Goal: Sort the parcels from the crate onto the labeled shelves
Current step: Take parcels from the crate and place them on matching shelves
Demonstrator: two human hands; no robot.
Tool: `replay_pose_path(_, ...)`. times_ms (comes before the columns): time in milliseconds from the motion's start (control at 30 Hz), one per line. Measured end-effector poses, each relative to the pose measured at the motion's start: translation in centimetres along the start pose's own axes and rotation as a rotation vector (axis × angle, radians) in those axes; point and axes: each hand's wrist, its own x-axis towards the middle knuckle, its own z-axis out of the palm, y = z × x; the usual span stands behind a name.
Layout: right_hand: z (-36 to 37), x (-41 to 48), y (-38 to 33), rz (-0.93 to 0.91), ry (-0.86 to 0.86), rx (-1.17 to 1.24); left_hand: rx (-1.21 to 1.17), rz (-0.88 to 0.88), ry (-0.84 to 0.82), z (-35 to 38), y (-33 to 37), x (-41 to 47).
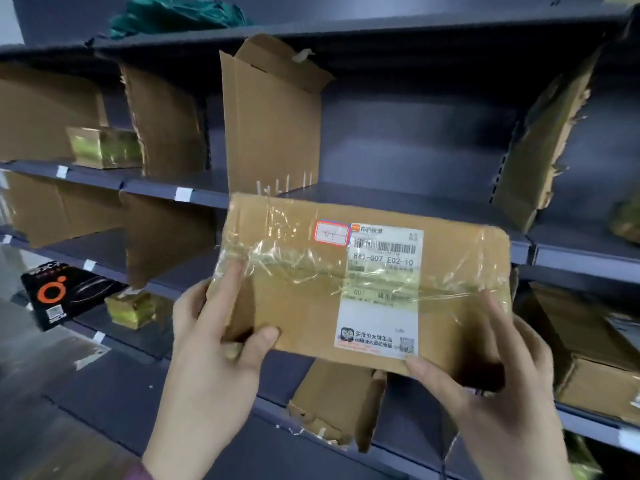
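Observation:
I hold a flat brown cardboard parcel (294, 299) in front of the dark grey shelves (415, 199). It is wrapped in clear tape and carries a white shipping label and a small red-edged sticker with handwriting. My left hand (214, 344) grips its lower left corner, thumb on the front. My right hand (495, 382) holds the lower right corner, fingers spread along the side. The crate is out of view.
Upright cardboard dividers (270, 126) split the shelves into bays. Small taped parcels (104, 147) sit at left, with a black box (65, 292) bearing an orange ring lower down. More brown boxes (595, 372) lie at right. White label tags (182, 194) mark the shelf edges.

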Motion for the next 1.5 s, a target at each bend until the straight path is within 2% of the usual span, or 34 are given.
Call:
replay_pose_path(67, 0.2, 2.3, 0.1, 0.003, 0.032, -0.035, -0.059, 0.082, 0.008, -0.1, 1.1, 2.2)
replay_pose_path(167, -0.2, 5.5, 0.0, 0.057, -0.129, -0.056, -0.099, 0.187, 0.021, 0.3, 2.8, 5.5)
replay_pose_path(267, -1.3, 8.1, -3.1, -0.142, 0.183, -0.086, -0.120, 0.294, 0.043, 1.3, 4.8, 8.7)
replay_pose_path(333, -2.7, 9.4, -5.3, -0.219, 0.240, -0.082, -0.155, 0.361, 0.067, 2.0, 6.1, 10.9)
replay_pose_path(433, -2.8, 13.6, -4.8, -0.302, 0.257, -0.148, -0.179, 0.428, 0.083, 3.8, 7.2, 14.2)
replay_pose_path(600, -2.1, 19.0, -4.5, -0.245, 0.234, -0.220, -0.168, 0.405, 0.092, 7.5, 7.4, 19.8)
replay_pose_path(800, 0.3, 24.9, -1.5, -0.213, 0.120, -0.296, -0.192, 0.370, 0.216, 9.7, 7.5, 25.0)
replay_pose_path(900, 1.0, 26.5, -0.5, -0.173, 0.097, -0.296, -0.145, 0.349, 0.203, 11.3, 7.4, 26.5)
replay_pose_path(1067, 1.6, 28.1, 0.4, -0.133, 0.139, -0.400, -0.096, 0.259, 0.025, 14.0, 6.2, 28.8)
replay_pose_path(1167, 2.2, 28.7, 0.7, -0.153, 0.187, -0.424, -0.029, 0.233, -0.009, 14.8, 5.3, 29.3)
replay_pose_path(1300, 3.8, 28.4, 1.5, -0.141, 0.211, -0.566, 0.043, 0.305, -0.053, 15.7, 4.4, 29.8)
replay_pose_path(1367, 5.1, 27.5, 2.9, -0.204, 0.229, -0.695, 0.073, 0.353, -0.064, 16.5, 3.6, 29.5)
replay_pose_path(1433, 6.4, 26.6, 4.7, -0.293, 0.266, -0.802, 0.131, 0.436, -0.006, 17.3, 2.8, 28.6)
replay_pose_path(1500, 7.2, 25.9, 6.2, -0.334, 0.263, -0.880, 0.289, 0.604, 0.092, 18.0, 2.0, 27.7)
